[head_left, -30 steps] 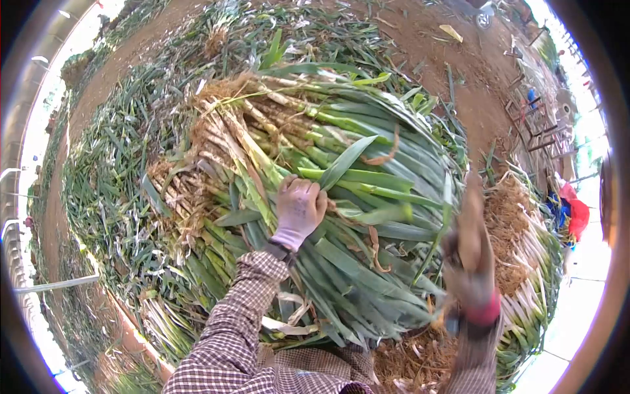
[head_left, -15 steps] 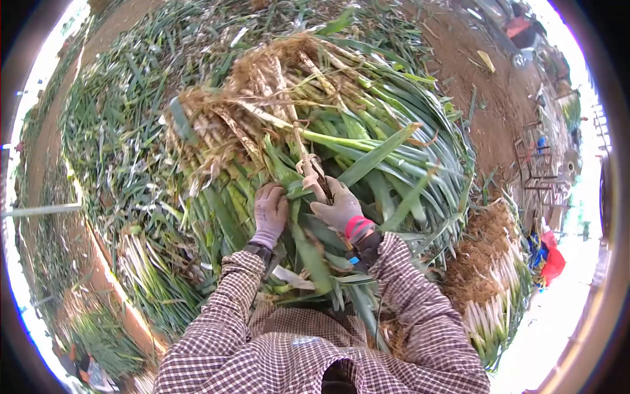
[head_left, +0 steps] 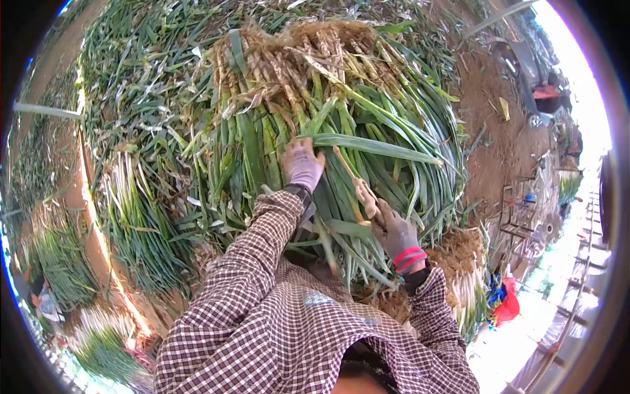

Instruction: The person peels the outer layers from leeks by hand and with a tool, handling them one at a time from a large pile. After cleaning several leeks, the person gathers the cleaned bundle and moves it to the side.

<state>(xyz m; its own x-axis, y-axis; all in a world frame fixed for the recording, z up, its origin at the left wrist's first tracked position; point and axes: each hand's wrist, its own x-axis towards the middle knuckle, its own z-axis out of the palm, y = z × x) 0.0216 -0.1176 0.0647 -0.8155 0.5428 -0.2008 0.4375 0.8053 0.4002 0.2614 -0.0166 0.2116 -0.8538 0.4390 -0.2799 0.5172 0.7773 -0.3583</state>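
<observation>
A large heap of green onions [head_left: 400, 131], roots facing away from me, lies in front of me. My left hand [head_left: 304, 163], in a pale glove, is at its middle with the fingers curled around green onion stalks; their tips are partly hidden among the leaves. A long flat leaf [head_left: 374, 146] stretches rightward from beside those fingers. My right hand [head_left: 395, 235], gloved with a pink band at the wrist, is closed around a thin, tan, withered-looking stalk [head_left: 363, 190], thicker and twisted near the grip. It points up and left over the leaves.
Cut leaves [head_left: 141, 85] litter the ground at left and behind the heap. Green onion bundles stand at left [head_left: 134, 210] and right [head_left: 462, 262]. A metal rack [head_left: 518, 210] and a red bag [head_left: 506, 302] are farther right.
My right hand has moved right and nearer my body, with the tan stalk drawn away from the heap's middle. My left hand has shifted up and right onto the stalks. The view has turned.
</observation>
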